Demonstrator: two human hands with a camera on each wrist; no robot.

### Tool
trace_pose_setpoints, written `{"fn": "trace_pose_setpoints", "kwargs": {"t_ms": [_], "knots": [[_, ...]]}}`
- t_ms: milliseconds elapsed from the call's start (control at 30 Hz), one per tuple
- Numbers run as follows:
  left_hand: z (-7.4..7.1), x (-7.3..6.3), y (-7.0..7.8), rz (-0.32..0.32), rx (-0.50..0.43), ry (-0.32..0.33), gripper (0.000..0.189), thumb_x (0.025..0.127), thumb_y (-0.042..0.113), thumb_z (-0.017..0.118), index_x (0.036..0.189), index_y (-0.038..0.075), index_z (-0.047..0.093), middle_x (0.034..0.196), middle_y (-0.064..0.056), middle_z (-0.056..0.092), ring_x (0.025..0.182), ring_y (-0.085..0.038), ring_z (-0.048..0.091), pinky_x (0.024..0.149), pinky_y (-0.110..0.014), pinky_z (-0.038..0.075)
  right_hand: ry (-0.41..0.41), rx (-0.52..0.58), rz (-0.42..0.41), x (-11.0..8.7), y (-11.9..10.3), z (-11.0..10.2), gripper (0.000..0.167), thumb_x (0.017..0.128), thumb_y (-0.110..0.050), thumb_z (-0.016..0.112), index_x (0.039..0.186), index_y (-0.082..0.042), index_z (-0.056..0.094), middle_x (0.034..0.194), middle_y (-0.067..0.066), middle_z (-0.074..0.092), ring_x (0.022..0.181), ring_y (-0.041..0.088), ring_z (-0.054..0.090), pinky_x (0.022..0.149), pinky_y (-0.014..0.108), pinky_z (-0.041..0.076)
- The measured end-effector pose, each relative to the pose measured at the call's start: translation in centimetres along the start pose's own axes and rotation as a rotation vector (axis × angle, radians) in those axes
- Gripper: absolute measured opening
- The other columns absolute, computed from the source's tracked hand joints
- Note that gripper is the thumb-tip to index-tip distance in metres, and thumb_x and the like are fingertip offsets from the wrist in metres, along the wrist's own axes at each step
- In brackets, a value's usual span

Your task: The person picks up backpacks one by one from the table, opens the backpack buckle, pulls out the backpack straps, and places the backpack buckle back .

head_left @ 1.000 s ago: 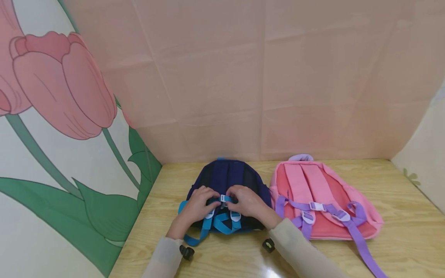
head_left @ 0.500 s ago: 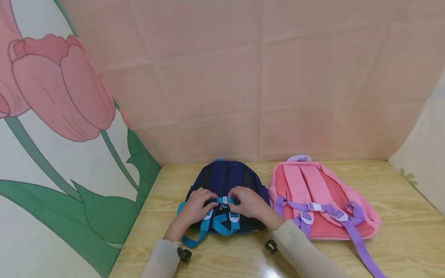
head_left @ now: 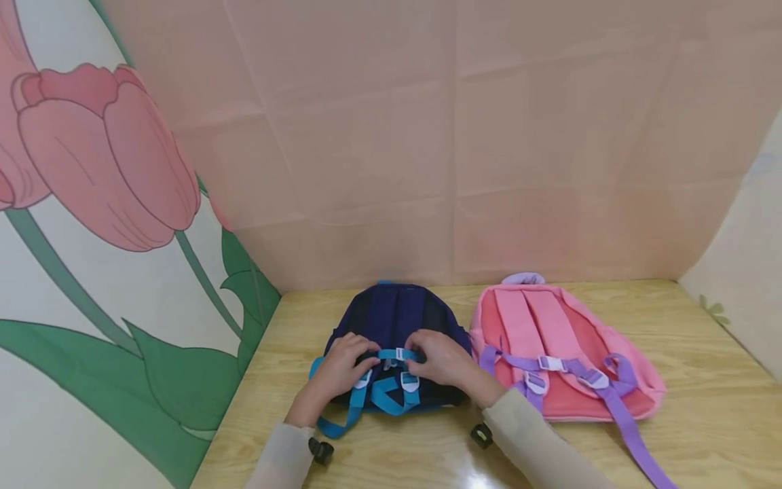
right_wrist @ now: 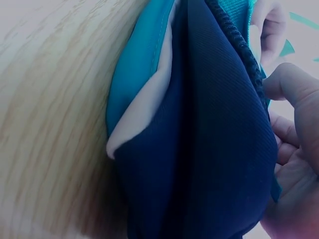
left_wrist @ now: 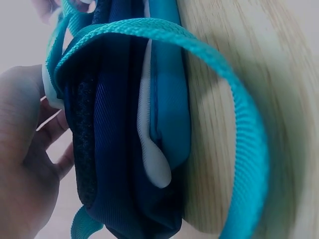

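A navy backpack (head_left: 381, 312) lies back-side up on the table, with two shoulder straps and blue webbing. Across it runs a blue chest strap (head_left: 387, 354) with a small white buckle (head_left: 400, 354). My left hand (head_left: 345, 363) pinches this strap at its left part. On the other side my right hand (head_left: 442, 358) pinches it just right of the white buckle. Below hang white strap adjusters, one of them the right adjuster (head_left: 410, 382). In the left wrist view a loop of blue webbing (left_wrist: 246, 134) arches past the bag's side; the left fingertips are partly hidden behind the bag.
To the right, close beside the navy bag, lies a pink backpack (head_left: 574, 326) with purple straps and its white chest buckle (head_left: 552, 364) fastened. A purple strap (head_left: 635, 435) trails toward the front of the wooden table (head_left: 403, 451). A pinkish cloth backdrop (head_left: 379, 156) rises behind.
My hands have spread slightly apart. A longer stretch of blue chest strap shows between them, and the white buckle has shifted right, nearer my right fingertips. The backpacks keep their places.
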State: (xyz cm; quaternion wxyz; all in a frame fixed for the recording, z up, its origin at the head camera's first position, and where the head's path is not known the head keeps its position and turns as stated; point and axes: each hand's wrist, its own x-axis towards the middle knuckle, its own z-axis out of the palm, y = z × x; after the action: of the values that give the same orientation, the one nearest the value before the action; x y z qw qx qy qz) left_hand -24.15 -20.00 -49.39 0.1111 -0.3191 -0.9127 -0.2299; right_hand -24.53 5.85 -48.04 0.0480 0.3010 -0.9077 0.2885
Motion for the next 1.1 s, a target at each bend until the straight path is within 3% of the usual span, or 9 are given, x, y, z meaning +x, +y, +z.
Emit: {"fn": "trace_pose_setpoints", "kwargs": {"t_ms": [667, 967, 1100], "knots": [[0.4, -0.1, -0.3, 0.007, 0.018, -0.004, 0.017, 0.098, 0.028, 0.069, 0.112, 0.02, 0.073, 0.108, 0.006, 0.071, 0.101, -0.013, 0.059, 0.091, -0.04, 0.046, 0.02, -0.022, -0.012, -1.2, 0.9, -1.0, 0.014, 0.085, -0.021, 0.079, 0.094, -0.015, 0.069, 0.084, -0.008, 0.061, 0.076, 0.01, 0.054, 0.07, 0.027, 0.05], [0.3, 0.0, -0.2, 0.005, 0.02, -0.017, 0.017, 0.098, 0.027, 0.068, 0.112, 0.02, 0.073, 0.108, 0.006, 0.071, 0.101, -0.014, 0.059, 0.092, -0.041, 0.046, 0.003, -0.038, 0.038, -1.7, 1.0, -1.7, 0.014, 0.086, -0.023, 0.079, 0.095, -0.017, 0.07, 0.087, -0.009, 0.062, 0.08, 0.01, 0.054, 0.075, 0.03, 0.052], [0.3, 0.0, -0.2, 0.02, 0.025, -0.012, 0.016, 0.098, 0.026, 0.068, 0.112, 0.019, 0.073, 0.107, 0.006, 0.071, 0.1, -0.014, 0.059, 0.091, -0.041, 0.046, 0.023, -0.045, 0.012, -2.0, 0.9, -2.1, 0.014, 0.085, -0.022, 0.079, 0.095, -0.017, 0.07, 0.088, -0.008, 0.063, 0.084, 0.012, 0.054, 0.077, 0.032, 0.053]]}}
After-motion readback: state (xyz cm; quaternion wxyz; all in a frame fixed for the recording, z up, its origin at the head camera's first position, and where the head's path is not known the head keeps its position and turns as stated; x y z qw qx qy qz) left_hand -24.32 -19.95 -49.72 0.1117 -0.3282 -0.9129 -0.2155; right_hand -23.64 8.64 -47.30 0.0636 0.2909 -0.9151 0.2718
